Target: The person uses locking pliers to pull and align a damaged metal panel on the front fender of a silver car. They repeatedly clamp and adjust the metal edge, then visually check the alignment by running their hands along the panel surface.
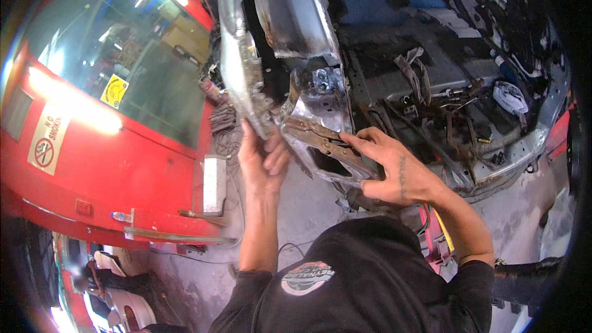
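A red wall [166,163] with a wide glass window [154,40] stands to the left, above a grey concrete floor [308,213]. A pale upright metal box [214,185] stands beside the wall. A stripped, silver-grey car body [382,71] fills the upper right, with loose tools [453,97] and a crumpled white bundle [510,97] lying inside it.

In front of the body, the person's right hand [394,166] is wrapped around the handles of a pair of rusty brown metal locking pliers [317,137], thumb below and fingers above. The pliers slant up leftward, their head just beside the left hand; whether their jaws are clamped cannot be told. The left hand [265,154] pinches the lower end of a long, ragged-edged silver metal panel [237,71] between thumb and curled fingers.
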Available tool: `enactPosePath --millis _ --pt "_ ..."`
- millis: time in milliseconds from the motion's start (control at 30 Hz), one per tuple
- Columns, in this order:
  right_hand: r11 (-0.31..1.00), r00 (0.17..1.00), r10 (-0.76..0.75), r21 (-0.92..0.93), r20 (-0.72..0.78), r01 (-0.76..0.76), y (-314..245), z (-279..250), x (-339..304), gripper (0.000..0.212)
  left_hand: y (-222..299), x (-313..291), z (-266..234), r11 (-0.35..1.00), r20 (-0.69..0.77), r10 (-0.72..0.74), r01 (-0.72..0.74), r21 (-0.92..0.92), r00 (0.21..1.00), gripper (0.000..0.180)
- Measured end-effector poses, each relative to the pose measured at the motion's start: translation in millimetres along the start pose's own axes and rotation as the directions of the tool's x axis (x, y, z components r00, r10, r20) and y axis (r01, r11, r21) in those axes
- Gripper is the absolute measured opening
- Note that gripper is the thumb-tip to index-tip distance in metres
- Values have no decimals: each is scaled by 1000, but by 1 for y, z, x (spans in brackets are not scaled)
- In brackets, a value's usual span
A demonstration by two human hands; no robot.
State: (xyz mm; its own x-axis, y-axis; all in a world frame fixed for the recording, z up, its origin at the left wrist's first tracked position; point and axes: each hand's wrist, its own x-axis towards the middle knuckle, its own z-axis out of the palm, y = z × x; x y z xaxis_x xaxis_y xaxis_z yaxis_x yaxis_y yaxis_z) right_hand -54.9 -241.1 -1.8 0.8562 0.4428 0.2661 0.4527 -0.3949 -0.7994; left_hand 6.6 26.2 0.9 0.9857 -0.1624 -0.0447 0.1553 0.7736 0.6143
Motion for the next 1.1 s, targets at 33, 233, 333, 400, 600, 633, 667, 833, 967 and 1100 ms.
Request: enactPosePath --millis 33,233,333,400,600,633,667,833,967,1100 --pt "1000 1000 9 -26 14 -8 -3 -5 1 81 7 -1 -6 1000 29 8 -7 -12 1000 56" --pt "977 999 20 -215 45 -10 -27 -38 9 80 11 3 -11 999 61 -18 19 -31 998 59" --pt "920 997 -49 -387 52 65 -43 -60 14 79 13 4 -9 1000 75 -3 4 -16 997 59" --pt "862 993 -90 -493 83 119 -56 -71 25 77 12 2 -7 1000 63 -8 8 11 998 59" --pt "703 960 -56 -672 274 233 -95 -102 73 71 14 2 -7 999 24 26 -25 -31 999 59" --pt "677 962 -47 -699 269 229 -101 -106 77 65 14 2 -7 999 18 20 -19 -28 1000 59" --pt "653 953 -47 -713 298 255 -107 -111 81 68 13 2 -7 1000 11 16 -15 -25 1000 59" --pt "599 921 -16 -734 389 320 -122 -123 109 59 12 2 -9 1000 9 14 -14 -18 1000 59" --pt "630 889 -72 -670 453 393 -115 -122 127 55 11 4 -13 1000 36 18 -17 -17 999 60" --pt "636 870 -112 -638 480 434 -107 -129 135 62 9 3 -11 1000 -3 7 -7 2 1000 58"
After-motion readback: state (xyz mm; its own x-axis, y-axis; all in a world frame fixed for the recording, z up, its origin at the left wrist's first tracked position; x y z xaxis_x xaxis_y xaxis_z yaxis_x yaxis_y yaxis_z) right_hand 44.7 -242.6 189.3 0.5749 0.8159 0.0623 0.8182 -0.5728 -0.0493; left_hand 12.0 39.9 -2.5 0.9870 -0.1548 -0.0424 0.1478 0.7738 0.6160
